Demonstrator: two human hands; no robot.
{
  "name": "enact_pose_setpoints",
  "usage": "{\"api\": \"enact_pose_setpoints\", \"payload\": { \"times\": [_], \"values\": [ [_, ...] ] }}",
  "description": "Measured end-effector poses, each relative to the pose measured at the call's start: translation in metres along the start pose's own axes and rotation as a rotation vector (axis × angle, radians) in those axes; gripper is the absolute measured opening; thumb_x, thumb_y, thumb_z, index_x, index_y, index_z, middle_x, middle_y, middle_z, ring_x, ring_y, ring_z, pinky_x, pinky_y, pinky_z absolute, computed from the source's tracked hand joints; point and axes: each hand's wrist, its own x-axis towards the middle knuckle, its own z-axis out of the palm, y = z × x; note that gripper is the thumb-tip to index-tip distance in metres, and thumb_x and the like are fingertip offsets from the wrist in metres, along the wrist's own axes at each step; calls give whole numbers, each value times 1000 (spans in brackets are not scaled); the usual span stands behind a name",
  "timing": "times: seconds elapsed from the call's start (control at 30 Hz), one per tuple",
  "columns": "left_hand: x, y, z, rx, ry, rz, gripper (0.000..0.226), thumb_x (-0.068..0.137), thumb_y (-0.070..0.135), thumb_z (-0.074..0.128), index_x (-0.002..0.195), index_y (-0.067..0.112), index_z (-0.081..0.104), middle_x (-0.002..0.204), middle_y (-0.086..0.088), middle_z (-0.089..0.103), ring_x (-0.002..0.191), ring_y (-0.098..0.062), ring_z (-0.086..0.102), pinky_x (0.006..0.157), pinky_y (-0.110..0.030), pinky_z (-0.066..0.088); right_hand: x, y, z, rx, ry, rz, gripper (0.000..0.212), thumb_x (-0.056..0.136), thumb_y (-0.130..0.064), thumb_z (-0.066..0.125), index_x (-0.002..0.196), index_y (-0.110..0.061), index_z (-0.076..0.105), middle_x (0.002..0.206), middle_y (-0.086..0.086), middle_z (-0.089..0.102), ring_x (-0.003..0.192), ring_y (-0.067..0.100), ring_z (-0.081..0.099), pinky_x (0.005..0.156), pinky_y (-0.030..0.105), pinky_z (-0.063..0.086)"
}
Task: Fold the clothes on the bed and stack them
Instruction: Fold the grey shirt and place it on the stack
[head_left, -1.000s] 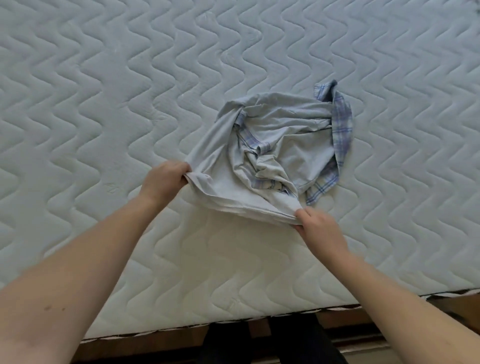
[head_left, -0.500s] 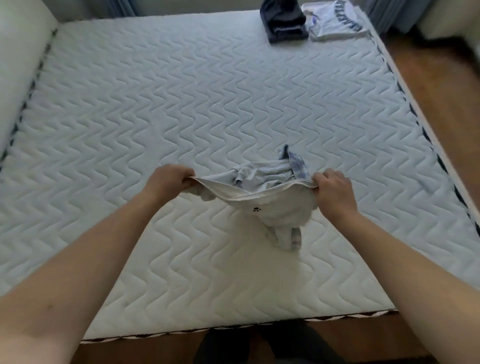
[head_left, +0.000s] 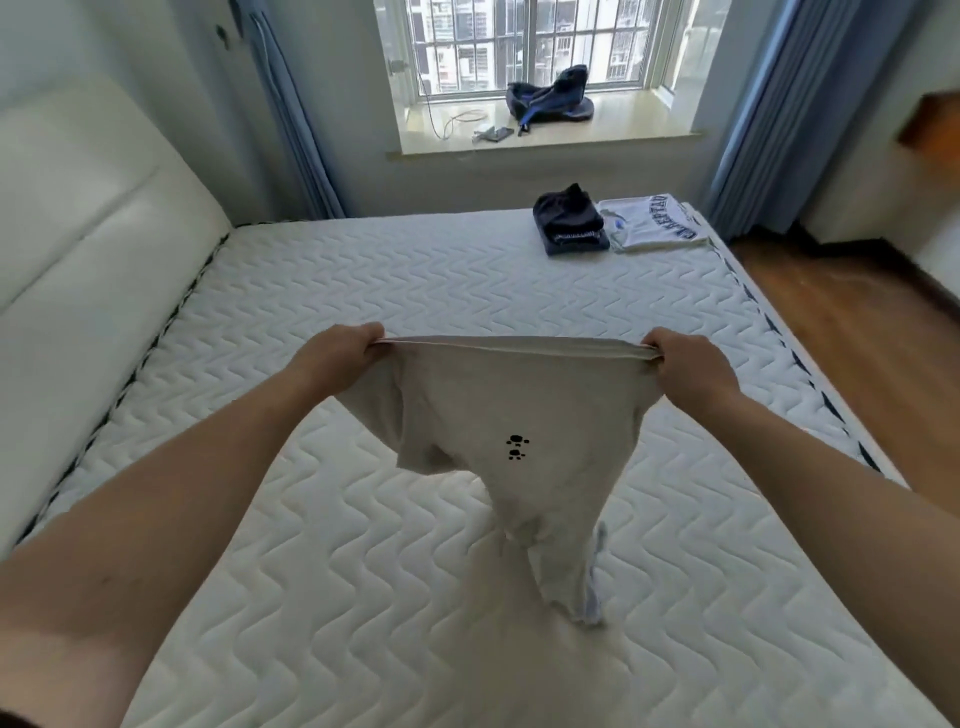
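I have the pale grey garment (head_left: 524, 415) lifted off the bed and stretched out in front of me, its top edge pulled taut between my two hands. My left hand (head_left: 337, 358) grips the left end of that edge, fingers curled over the bunched cloth; my right hand (head_left: 685, 364) grips the right end the same way, fingers wrapped round the gathered hem. Below the taut edge the cloth hangs in a loose triangle that narrows to a twisted tail near me, and its lowest tip looks to be at or just above the mattress (head_left: 363, 291); I cannot tell whether it touches. On the side facing me there is a small black paw-print mark (head_left: 517, 447) about the middle of the fabric, and a strip of paler blue-white cloth shows along the right edge of the tail. At the far right corner of the bed lie two folded pieces side by side and touching: a dark navy garment (head_left: 570, 218) on the left and a white shirt with dark lettering (head_left: 655, 222) on the right. Further off, on the windowsill (head_left: 613, 127), sits a dark blue bag (head_left: 550, 96) with a cable (head_left: 457, 118) to its left. A white padded headboard (head_left: 88, 218) runs along the left side of the bed, and wooden floor (head_left: 857, 322) shows on the right
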Motion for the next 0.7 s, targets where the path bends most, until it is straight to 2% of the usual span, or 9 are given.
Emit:
{"api": "enact_pose_setpoints", "payload": {
  "times": [0.07,0.13,0.23,0.4,0.53,0.6,0.7],
  "values": [
    [4,1,-15,13,69,27,29,101,42,41,88,21,56,82,-7,62,73,-27,56,65,-33,41,16,-2,-16,-9,33,-18,32,88,-2,42,103,-20,64,93,14,67,76,29,54,63,31,37],
    [6,-1,-27,7,113,59,30,97,48,48,79,24,53,74,-3,60,68,-24,56,63,-31,39,28,-3,-28,-16,64,-33,35,86,0,43,103,-20,66,93,13,68,78,31,57,64,31,37],
    [5,-10,-34,65,68,134,38,94,50,53,69,22,49,67,-2,59,64,-23,55,61,-32,42,31,-1,-33,-66,64,-64,37,85,1,43,101,-21,69,91,12,69,72,28,53,63,30,38],
    [4,-41,-16,41,-47,152,21,98,34,53,87,19,62,86,-3,65,82,-26,60,71,-35,46,25,10,-20,-214,0,-97,40,84,2,45,101,-25,69,88,10,67,71,30,58,61,30,40],
    [5,-58,8,100,-52,77,23,99,36,51,94,18,66,93,-3,67,88,-26,62,72,-35,47,28,15,-4,-299,-68,-92,34,87,-2,46,96,-27,68,85,7,67,72,28,62,61,29,43],
    [6,-61,17,10,-45,20,27,98,38,52,87,18,67,83,-2,67,77,-25,63,65,-33,49,32,18,4,-291,-139,-65,35,85,1,50,98,-26,68,87,6,67,72,25,63,64,31,50],
    [5,-59,34,-355,-58,-80,23,94,32,61,76,20,69,69,-4,65,56,-18,65,50,-32,56,38,25,18,-75,-274,26,37,85,9,52,96,-21,71,88,4,70,63,14,67,70,31,57]
  ]
}}
